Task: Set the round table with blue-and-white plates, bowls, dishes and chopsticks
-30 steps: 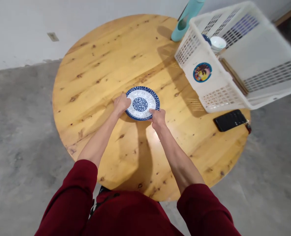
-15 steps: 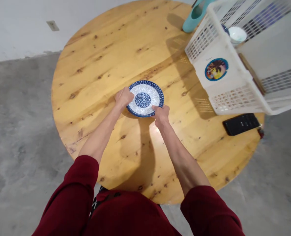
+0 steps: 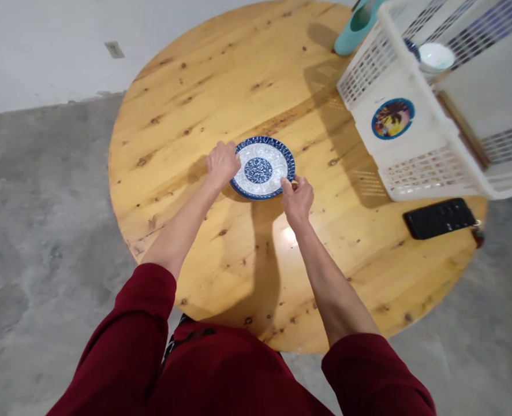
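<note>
A round plate with a patterned blue rim and a blue flower-like centre lies face up on the round wooden table. At its left rim is my left hand, fingers loosened and bent over the edge, no longer pinching it. My right hand is by the lower right rim, its thumb and fingers apart, the thumb tip close to the edge. Whether either hand still brushes the plate I cannot tell.
To the right stands a white plastic basket with a white bowl inside. A black remote-like object lies near the table's right edge. Behind the basket is a turquoise container. A wall outlet shows at upper left.
Both hands have eased their grip on the plate; the right thumb has come off its face and the fingers have spread. The view has shifted slightly, and the plate stays on the table.
</note>
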`<state>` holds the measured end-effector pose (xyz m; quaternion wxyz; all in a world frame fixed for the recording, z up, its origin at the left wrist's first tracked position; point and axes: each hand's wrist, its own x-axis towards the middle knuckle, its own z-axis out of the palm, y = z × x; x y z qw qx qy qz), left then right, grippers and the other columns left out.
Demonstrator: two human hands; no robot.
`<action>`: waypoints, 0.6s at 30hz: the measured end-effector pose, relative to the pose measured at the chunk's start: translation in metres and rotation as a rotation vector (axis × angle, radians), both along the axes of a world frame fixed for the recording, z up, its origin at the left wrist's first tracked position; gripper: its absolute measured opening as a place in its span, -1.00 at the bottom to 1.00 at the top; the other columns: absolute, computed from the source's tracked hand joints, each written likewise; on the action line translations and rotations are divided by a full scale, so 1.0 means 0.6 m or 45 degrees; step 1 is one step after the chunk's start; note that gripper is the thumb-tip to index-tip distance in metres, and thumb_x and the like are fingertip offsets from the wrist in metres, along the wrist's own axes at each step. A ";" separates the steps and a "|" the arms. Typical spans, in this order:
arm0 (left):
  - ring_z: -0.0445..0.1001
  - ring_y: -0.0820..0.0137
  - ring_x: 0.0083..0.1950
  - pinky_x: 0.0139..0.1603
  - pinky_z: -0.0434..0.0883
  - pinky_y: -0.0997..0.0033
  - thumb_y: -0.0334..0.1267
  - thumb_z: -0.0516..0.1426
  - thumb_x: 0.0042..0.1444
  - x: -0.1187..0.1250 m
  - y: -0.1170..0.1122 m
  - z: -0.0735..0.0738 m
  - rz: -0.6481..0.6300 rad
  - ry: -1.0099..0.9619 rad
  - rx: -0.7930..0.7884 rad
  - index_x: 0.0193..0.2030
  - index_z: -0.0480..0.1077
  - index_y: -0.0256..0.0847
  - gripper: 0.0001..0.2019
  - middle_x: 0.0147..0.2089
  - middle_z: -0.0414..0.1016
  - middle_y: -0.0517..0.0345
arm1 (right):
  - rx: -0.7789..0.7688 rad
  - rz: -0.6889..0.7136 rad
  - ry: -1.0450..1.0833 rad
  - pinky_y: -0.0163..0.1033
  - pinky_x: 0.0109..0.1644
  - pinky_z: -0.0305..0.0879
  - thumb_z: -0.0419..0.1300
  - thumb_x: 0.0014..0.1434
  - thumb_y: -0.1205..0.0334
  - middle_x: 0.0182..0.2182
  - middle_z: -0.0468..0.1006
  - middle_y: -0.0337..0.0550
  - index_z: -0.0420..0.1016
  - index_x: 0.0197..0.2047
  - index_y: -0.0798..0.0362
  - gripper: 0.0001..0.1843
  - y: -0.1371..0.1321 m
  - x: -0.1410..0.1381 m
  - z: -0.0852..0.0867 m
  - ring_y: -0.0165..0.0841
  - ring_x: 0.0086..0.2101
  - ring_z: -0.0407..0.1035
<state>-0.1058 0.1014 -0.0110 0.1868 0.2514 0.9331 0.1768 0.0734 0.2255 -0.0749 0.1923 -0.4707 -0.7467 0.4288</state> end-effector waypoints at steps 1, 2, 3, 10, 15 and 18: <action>0.33 -0.11 0.33 0.30 0.28 -0.06 -0.26 0.01 0.37 0.000 -0.001 0.001 0.000 0.027 0.004 0.25 0.41 -0.24 -0.62 0.29 0.41 -0.26 | 0.091 0.011 -0.025 0.05 0.04 0.43 0.19 0.26 -0.06 -0.29 0.56 -0.01 0.54 0.08 0.16 -0.50 0.002 0.005 -0.001 -0.13 -0.19 0.47; 0.35 -0.10 0.32 0.28 0.30 -0.05 -0.27 0.01 0.36 0.000 -0.001 0.001 0.000 0.053 0.001 0.23 0.44 -0.20 -0.63 0.27 0.43 -0.23 | 0.164 0.017 -0.056 0.08 0.08 0.39 0.18 0.26 -0.07 -0.30 0.56 -0.01 0.54 0.08 0.15 -0.49 0.004 0.008 -0.002 -0.11 -0.18 0.47; 0.37 -0.09 0.31 0.26 0.33 -0.05 -0.29 0.02 0.35 -0.001 -0.001 0.001 0.002 0.079 -0.006 0.21 0.46 -0.16 -0.64 0.25 0.45 -0.21 | 0.216 0.022 -0.086 0.11 0.10 0.36 0.17 0.26 -0.06 -0.30 0.56 -0.01 0.55 0.07 0.14 -0.51 0.005 0.010 -0.002 -0.09 -0.18 0.46; 0.47 -0.07 0.23 0.20 0.40 -0.05 -0.46 0.10 0.20 -0.012 0.004 -0.008 0.035 0.110 0.040 0.13 0.54 -0.15 -0.60 0.10 0.59 -0.13 | 0.277 0.014 -0.096 0.05 0.04 0.36 0.14 0.20 0.10 -0.36 0.51 -0.09 0.55 -0.19 0.08 -0.73 0.008 -0.003 -0.007 -0.13 -0.26 0.42; 0.49 -0.03 0.25 0.30 0.37 -0.12 -0.53 0.14 0.18 -0.017 0.004 0.015 0.111 0.033 0.227 0.10 0.59 -0.23 -0.61 0.14 0.62 -0.10 | 0.171 -0.113 0.032 -0.02 0.02 0.38 0.12 0.13 0.20 -0.36 0.49 -0.14 0.47 -0.28 0.03 -0.86 -0.004 -0.015 -0.004 -0.19 -0.27 0.40; 0.49 -0.06 0.25 0.33 0.36 -0.17 -0.54 0.12 0.20 -0.022 0.001 0.040 0.055 0.038 0.299 0.13 0.58 -0.27 -0.60 0.16 0.60 -0.16 | 0.076 -0.192 0.186 -0.10 -0.02 0.39 0.11 0.15 0.22 -0.34 0.49 -0.16 0.42 -0.24 0.02 -0.88 -0.011 -0.021 0.009 -0.23 -0.27 0.41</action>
